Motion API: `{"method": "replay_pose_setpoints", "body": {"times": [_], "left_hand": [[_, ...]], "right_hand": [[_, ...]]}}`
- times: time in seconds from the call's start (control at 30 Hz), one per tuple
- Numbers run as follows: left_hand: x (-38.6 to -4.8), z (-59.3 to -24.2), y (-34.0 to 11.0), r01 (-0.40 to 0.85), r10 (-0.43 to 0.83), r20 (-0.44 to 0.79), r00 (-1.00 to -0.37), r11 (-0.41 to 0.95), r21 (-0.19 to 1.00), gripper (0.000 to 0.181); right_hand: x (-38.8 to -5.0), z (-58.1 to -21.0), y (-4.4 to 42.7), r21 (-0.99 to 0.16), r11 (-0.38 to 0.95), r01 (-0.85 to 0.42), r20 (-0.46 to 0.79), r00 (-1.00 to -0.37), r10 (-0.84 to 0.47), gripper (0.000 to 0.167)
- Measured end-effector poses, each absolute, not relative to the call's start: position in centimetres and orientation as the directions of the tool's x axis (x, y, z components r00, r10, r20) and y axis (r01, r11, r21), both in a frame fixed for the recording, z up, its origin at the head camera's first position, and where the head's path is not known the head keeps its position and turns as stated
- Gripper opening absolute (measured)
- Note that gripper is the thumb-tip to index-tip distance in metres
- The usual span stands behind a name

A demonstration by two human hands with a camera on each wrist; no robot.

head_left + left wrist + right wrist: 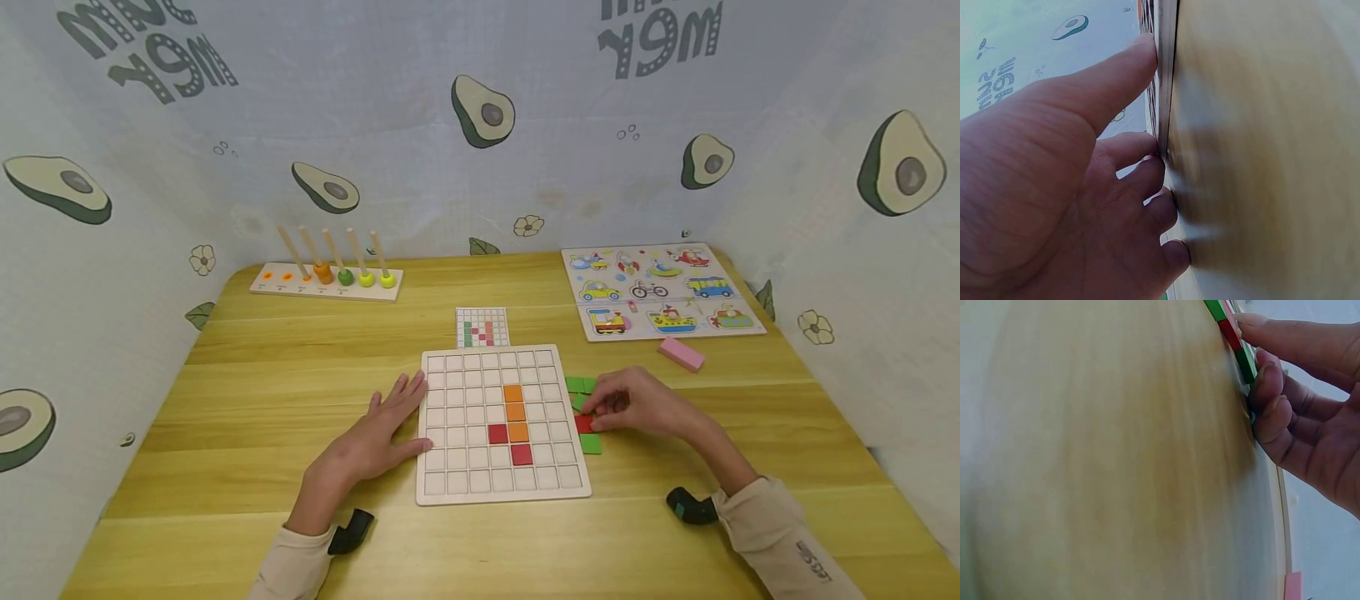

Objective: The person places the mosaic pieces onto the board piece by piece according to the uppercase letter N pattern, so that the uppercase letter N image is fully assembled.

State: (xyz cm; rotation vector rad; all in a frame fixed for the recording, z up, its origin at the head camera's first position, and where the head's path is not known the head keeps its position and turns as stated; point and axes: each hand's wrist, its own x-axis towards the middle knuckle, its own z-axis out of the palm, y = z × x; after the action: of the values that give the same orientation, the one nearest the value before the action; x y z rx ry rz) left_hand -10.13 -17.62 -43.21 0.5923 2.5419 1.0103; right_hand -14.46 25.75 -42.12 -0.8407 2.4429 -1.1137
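A white square grid board (pixel 457 492) lies on the table between the hands. Three orange tiles (pixel 515 412) form a column in it, and two red tiles (pixel 498 434) sit in cells beside and below them. The left hand (pixel 378 437) has its fingers spread, and its fingertips and thumb touch the board's left edge. Along the right edge lie several green tiles (pixel 591 444) and a loose red tile (pixel 583 425). The right hand (pixel 637 404) pinches this red tile with curled fingers and thumb. In the right wrist view, the thumb (pixel 1254 322) is by the red tile (pixel 1230 334).
Behind the board lies a small pattern card (pixel 482 327). A wooden peg stand with beads (pixel 326 287) is at back left, a vehicle picture board (pixel 663 292) at back right. A pink block (pixel 681 354) lies in front of the picture board.
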Motion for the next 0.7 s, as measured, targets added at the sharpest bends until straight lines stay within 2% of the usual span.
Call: {"method": "replay_pose_setpoints", "body": {"times": [0.27, 0.7], "left_hand": [[-10.07, -43.28, -17.65, 0.259, 0.495, -0.154, -0.855, 0.665, 0.700, 0.084], [-10.14, -43.35, -17.63, 0.252, 0.494, -0.158, -0.855, 0.662, 0.705, 0.084]], "right_hand": [[-14.61, -41.71, 25.57, -0.749, 0.569, -0.339, -0.113, -0.781, -0.615, 0.013], [-14.65, -41.57, 25.49, -0.758, 0.573, -0.311, -0.142, -0.780, -0.610, 0.013]]}}
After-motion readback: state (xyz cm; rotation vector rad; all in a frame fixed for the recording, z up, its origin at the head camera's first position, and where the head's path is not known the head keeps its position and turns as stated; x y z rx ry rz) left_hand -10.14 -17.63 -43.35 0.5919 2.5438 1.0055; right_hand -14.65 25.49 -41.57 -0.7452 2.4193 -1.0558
